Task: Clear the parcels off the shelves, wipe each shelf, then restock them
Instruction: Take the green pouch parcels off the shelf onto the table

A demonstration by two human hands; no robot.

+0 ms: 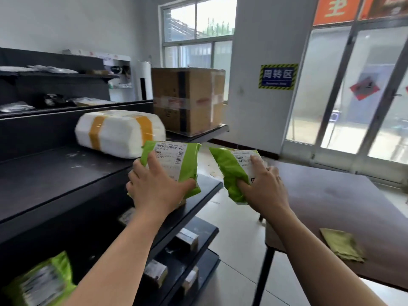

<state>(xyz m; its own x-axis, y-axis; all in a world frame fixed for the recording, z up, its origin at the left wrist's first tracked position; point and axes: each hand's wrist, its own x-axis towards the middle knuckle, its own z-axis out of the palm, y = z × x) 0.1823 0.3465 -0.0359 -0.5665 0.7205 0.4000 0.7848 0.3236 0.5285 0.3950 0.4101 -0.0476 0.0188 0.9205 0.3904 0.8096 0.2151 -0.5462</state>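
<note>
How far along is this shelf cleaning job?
Early, it seems. Done: much of the middle shelf is bare, though dusty. In hand: one green parcel in the left hand, another in the right hand. Left: the white parcel, cardboard box and small boxes below are shelved; the cloth lies on the table.

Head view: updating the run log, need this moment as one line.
left hand: grips green parcel at shelf | right hand: grips second green parcel clear of shelf | white parcel: on shelf

Blue wall sign (278,76): "周转区". Left green parcel label (174,154): "WIE"; rest illegible.
</note>
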